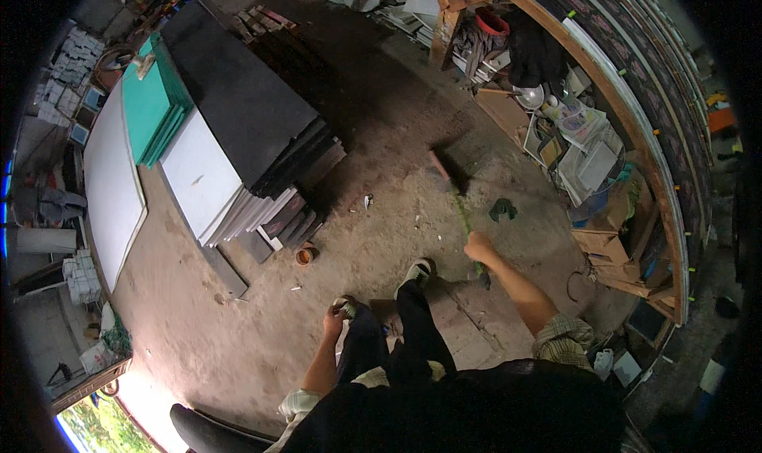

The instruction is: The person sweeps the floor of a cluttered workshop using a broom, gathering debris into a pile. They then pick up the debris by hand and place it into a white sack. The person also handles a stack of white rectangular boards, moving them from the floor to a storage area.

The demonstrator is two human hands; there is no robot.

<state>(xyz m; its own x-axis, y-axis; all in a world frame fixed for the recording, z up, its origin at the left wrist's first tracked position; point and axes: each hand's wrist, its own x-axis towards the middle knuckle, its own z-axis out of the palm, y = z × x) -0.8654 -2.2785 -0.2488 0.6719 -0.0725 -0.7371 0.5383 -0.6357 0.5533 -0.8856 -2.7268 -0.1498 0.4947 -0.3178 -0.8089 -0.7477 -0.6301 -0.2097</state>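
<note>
Bare concrete floor (186,318) opens the middle and lower left, between stacked boards and a cluttered wooden frame.
At upper left, the black boards (238,96) and green boards (159,108) block any low pass; a brown tin (305,254) sits just below the stack. The left hand (333,324) has wide room on its left, the shoes (421,271) close on its right. Right of centre, a green-handled tool (458,207) crosses the gap, a dark scrap (502,209) near it; farther right, a cardboard box (601,247) and the wooden frame (676,243) close the way.
</note>
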